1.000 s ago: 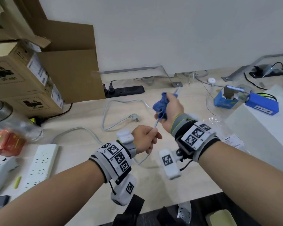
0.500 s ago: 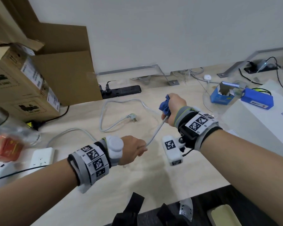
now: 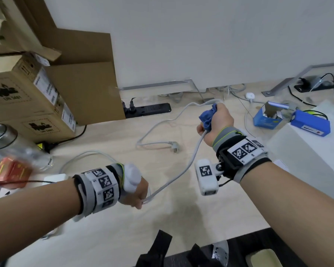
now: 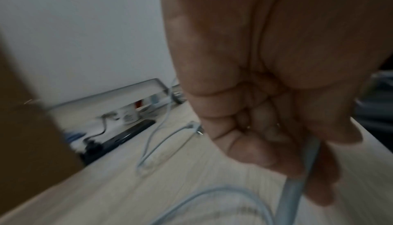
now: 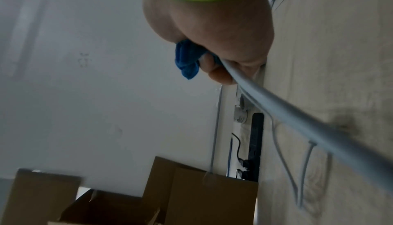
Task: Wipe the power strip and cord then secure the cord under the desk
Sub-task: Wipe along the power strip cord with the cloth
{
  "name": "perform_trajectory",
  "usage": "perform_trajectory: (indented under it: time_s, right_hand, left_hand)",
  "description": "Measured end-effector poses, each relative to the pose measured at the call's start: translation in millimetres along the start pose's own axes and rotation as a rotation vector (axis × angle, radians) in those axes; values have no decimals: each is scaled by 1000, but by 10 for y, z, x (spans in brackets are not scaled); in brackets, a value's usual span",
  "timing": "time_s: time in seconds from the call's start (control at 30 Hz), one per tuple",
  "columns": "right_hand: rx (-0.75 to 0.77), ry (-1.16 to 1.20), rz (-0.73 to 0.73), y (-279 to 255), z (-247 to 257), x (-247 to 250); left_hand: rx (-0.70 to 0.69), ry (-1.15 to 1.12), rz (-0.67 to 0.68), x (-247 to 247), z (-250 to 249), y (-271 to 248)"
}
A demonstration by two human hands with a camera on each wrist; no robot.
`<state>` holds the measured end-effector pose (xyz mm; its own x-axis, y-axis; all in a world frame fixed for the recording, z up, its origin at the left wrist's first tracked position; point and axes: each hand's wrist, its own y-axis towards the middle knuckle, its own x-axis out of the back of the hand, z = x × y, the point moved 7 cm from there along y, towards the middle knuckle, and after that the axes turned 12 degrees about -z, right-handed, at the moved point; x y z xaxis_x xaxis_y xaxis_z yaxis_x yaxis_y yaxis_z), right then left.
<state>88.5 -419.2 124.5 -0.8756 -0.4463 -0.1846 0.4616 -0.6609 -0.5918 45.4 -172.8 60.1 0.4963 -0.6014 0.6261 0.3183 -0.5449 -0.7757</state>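
A white cord (image 3: 189,166) stretches above the wooden desk between my two hands. My left hand (image 3: 139,191) grips its lower stretch near the desk's front; the wrist view shows the fingers curled round the cord (image 4: 297,190). My right hand (image 3: 214,120) is raised farther back, clenching a blue cloth (image 3: 207,117) wrapped round the cord (image 5: 297,110). Beyond that hand the cord loops over the desk to its plug (image 3: 175,148). The white power strip (image 3: 52,179) lies at the left, mostly hidden behind my left forearm.
Cardboard boxes (image 3: 27,97) stack at the back left, with a black power strip (image 3: 148,109) beside them. A metal-lidded jar (image 3: 10,145) and a red pack (image 3: 10,170) sit at the left. A white box (image 3: 305,162) and blue items (image 3: 308,125) stand at the right.
My hands have drawn apart. The right hand with the cloth slid along the cord away from the left hand, which moved left and nearer to me, so a longer stretch hangs between them.
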Motion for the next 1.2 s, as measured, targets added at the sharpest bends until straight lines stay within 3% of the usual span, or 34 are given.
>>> perform_trajectory:
  time_s: [0.07, 0.17, 0.23, 0.37, 0.5, 0.6, 0.73, 0.83, 0.9, 1.1, 1.2]
  right_hand:
    - [-33, 73, 11, -24, 12, -31]
    - [-68, 124, 6, -90, -1, -104]
    - [-63, 141, -9, -114, -28, -138]
    - [-75, 211, 2, -141, -53, -159]
    - [-143, 249, 92, -125, -224, -251]
    - [-176, 127, 51, -181, -524, -386]
    - [-225, -73, -7, -279, -836, -495]
    - [-209, -110, -23, -291, -797, -415]
    - [-186, -125, -21, -253, -646, -304]
    - [-193, -132, -128, 40, -370, 6]
    - [-164, -151, -136, 38, -258, 12]
  left_hand:
    - [-17, -93, -215, 247, 14, 38]
    - [-48, -502, -713, 762, -58, -16]
    - [25, -671, -903, 973, -120, -19]
    - [140, -884, -965, 1121, -107, 71]
    - [287, -918, -1070, 1175, 201, -20]
    - [348, -807, -1025, 1214, 272, -13]
    - [402, -407, -937, 1303, 75, 66]
    - [297, -71, -880, 1286, -93, 74]
    - [233, 14, -862, 1194, -32, 16]
    - [201, 145, -553, 639, 465, 61]
    - [252, 244, -316, 432, 692, 148]
